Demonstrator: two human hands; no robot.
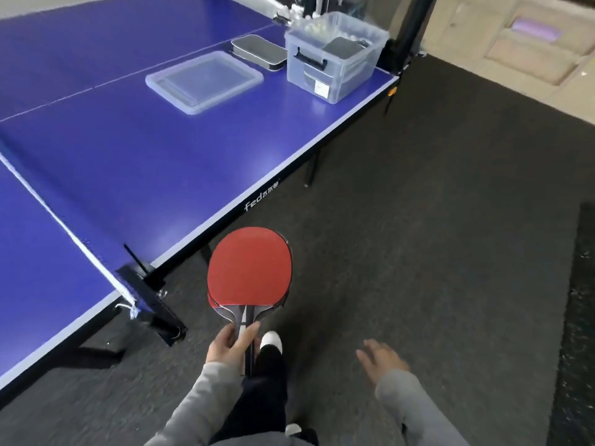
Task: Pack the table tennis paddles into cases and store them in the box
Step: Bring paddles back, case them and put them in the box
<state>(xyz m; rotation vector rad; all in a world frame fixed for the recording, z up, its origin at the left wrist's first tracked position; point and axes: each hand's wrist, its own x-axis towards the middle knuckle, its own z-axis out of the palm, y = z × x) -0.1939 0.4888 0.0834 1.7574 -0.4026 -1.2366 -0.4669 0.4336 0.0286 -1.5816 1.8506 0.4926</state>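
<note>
clear plastic box (pixel 335 56), matt rubber paddles (pixel 249 268)

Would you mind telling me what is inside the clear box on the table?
The clear box holds a dark flat case lying tilted near the top, with white balls behind it. Whatever lies under the case is covered.

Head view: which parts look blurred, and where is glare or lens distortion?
In the head view, the right hand is smeared by motion blur, while the left hand and its red paddles look fairly sharp. Soft glare lies on the blue table near its edge. The wide lens bends the table's edge and tilts the clear box.
</note>
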